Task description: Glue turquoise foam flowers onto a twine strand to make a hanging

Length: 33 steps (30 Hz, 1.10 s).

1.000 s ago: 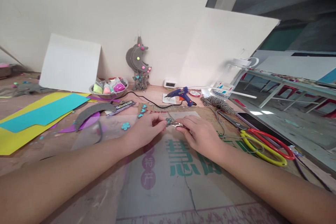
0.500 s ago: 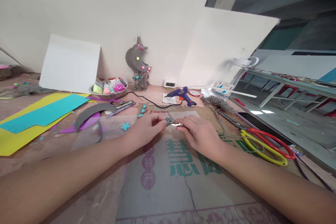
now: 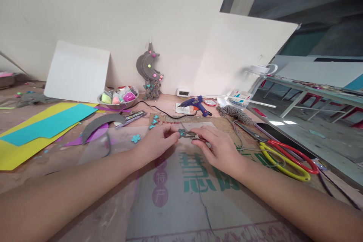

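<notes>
A pinkish, stained tabletop runs along the wall; at its left lies a yellow sheet, and farther back a white board stands leaning on the wall; a metal bowl of colourful packets sits right of that board, with a small white clock near the wall; printed cardboard covers the near middle, a translucent film reaching out past its left side; a dark-screened phone rests toward the right edge.
</notes>
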Each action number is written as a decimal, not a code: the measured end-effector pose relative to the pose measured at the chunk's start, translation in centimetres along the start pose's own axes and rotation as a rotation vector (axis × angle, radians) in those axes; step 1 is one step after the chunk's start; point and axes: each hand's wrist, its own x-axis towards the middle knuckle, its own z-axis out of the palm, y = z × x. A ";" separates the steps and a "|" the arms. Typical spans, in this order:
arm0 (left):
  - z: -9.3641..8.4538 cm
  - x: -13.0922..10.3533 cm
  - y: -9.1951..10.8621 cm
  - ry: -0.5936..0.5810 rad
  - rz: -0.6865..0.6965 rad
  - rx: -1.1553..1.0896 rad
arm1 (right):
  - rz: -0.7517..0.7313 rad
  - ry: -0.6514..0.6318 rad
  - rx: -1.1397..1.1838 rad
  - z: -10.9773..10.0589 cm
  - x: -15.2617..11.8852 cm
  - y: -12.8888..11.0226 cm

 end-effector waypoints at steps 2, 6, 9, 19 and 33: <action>0.0 0.0 0.0 -0.002 -0.021 0.008 | 0.015 0.013 -0.010 0.0 0.1 0.2; 0.0 -0.1 0.0 0.014 -0.009 0.027 | 0.028 0.015 -0.017 -0.2 0.2 0.4; 0.0 0.0 -0.2 0.017 -0.002 -0.040 | 0.024 0.007 -0.025 -0.2 0.2 0.4; 0.1 1.0 -0.6 -0.012 -0.101 -0.487 | -0.007 -0.121 -0.113 0.4 0.2 0.0; 0.1 0.5 -0.6 -0.003 -0.108 -0.351 | 0.036 -0.167 -0.085 0.4 0.2 -0.1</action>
